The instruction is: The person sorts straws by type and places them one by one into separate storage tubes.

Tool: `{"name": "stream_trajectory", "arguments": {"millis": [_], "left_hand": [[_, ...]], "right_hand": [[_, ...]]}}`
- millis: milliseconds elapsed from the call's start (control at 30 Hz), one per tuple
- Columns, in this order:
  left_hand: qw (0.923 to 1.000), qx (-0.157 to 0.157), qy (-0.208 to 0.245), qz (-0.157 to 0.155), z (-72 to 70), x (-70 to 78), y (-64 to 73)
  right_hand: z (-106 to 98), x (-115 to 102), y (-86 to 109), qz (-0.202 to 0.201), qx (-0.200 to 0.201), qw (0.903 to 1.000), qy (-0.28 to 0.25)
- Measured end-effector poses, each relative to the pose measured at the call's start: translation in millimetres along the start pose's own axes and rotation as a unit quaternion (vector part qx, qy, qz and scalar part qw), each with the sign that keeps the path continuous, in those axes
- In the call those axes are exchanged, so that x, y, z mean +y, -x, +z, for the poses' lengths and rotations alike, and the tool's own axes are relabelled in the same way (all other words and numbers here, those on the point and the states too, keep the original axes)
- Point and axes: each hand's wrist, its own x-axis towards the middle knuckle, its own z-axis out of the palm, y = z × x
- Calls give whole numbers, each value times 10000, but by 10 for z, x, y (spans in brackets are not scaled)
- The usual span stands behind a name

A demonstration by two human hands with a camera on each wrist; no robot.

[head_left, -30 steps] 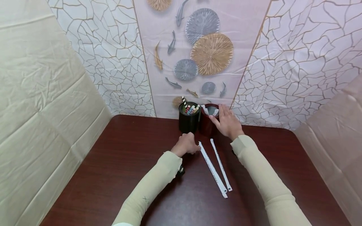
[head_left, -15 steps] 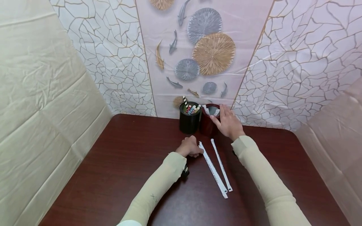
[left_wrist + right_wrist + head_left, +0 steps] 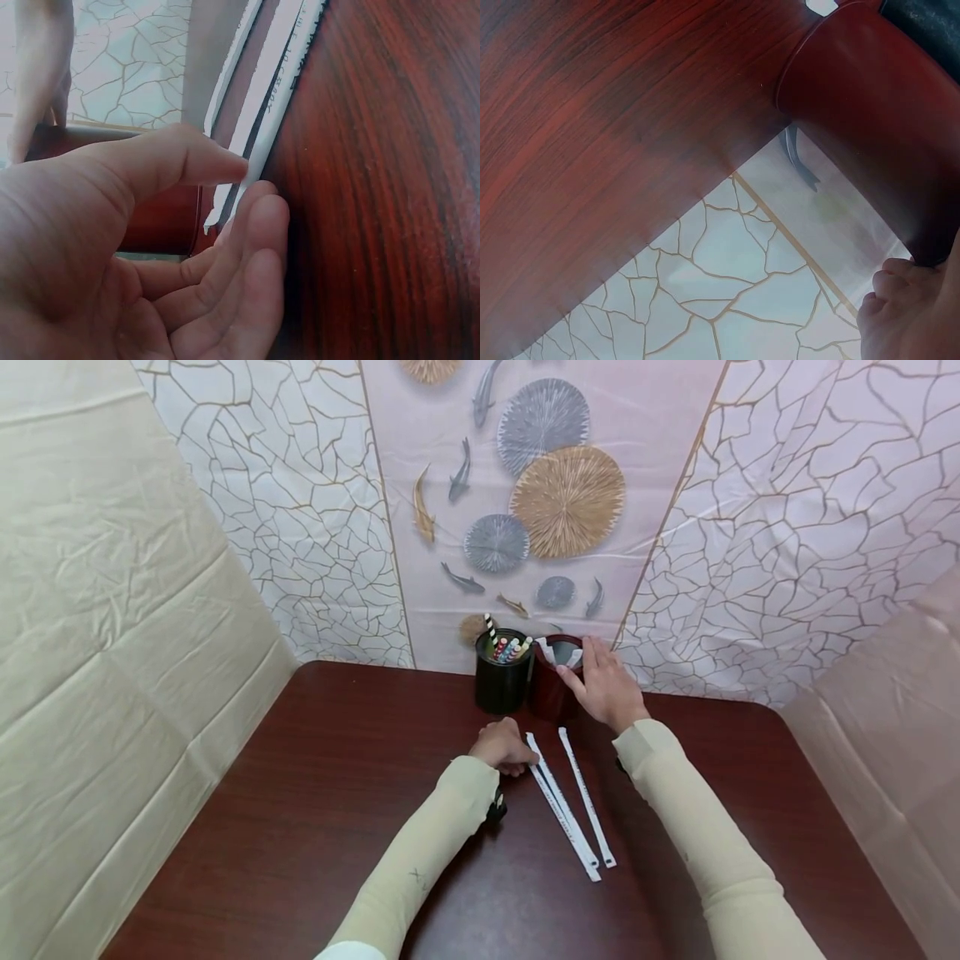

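In the head view my left hand pinches the upper end of a white paper-wrapped straw between thumb and index finger. A second wrapped straw lies right beside it, nearly parallel. Farther right on the table is a third wrapped straw. My right hand holds the dark red cup at its rim, thumb on the near edge and fingers along the right side. White paper ends stick up inside that cup. In the right wrist view the fingers show at the cup's rim.
A black cup with several colourful patterned straws stands left of the red cup. Both cups stand at the back of the dark wood table, before the patterned wall cloth. Plain beige cloth hangs on both sides.
My left hand has moved right and down from near the black cup to the straw ends and pinched one straw, parting it slightly from its neighbour. The right hand has kept its place.
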Motion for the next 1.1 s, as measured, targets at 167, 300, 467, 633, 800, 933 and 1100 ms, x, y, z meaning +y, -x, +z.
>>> {"name": "stream_trajectory", "arguments": {"millis": [167, 300, 467, 633, 800, 933, 1100], "left_hand": [[9994, 48, -236, -239, -1, 97, -52], [9991, 17, -204, -364, 24, 92, -150], [9997, 17, -109, -205, 75, 1, -228], [10000, 59, 33, -68, 25, -13, -93], [9996, 258, 109, 107, -46, -56, -2], [9982, 407, 229, 373, -158, -90, 69], [9933, 656, 84, 949, -342, -103, 162]], "right_hand": [[-6, 18, -21, -34, 42, 10000, -11], [2, 22, -25, -23, 1, 10000, -10], [9, 21, -13, -6, -21, 10000, -24], [16, 14, -11, -7, 7, 10000, 0], [24, 4, -20, -15, 15, 10000, -9], [21, 8, -29, -13, 17, 10000, 10], [16, 24, -12, 8, -7, 10000, 30]]}}
